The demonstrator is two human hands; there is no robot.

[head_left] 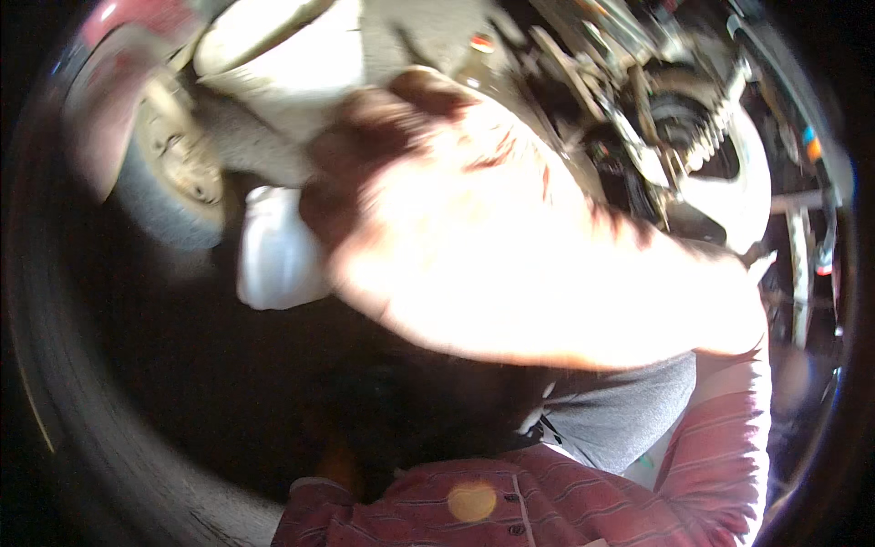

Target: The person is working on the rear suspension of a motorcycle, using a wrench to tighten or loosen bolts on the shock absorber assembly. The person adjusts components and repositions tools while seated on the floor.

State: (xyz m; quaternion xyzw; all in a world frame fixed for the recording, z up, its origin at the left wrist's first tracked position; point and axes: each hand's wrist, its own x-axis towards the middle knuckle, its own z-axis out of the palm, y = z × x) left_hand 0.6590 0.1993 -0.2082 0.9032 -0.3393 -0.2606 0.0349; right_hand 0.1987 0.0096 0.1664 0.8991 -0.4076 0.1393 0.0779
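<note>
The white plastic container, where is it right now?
In the head view the white plastic container sits left of centre, just below the small wheel and partly behind the blurred right hand.

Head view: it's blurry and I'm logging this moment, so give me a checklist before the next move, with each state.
1. Right hand in view: ok, stretched out, overexposed.
2. Its grip: cannot tell, fingers blurred.
3. Left hand visible: not ok, out of view.
4. White container beside the fingers: ok; contact cannot tell.
5. Coil spring at the rear wheel: ok, visible.
6. Front wheel: ok, blurred.
</note>
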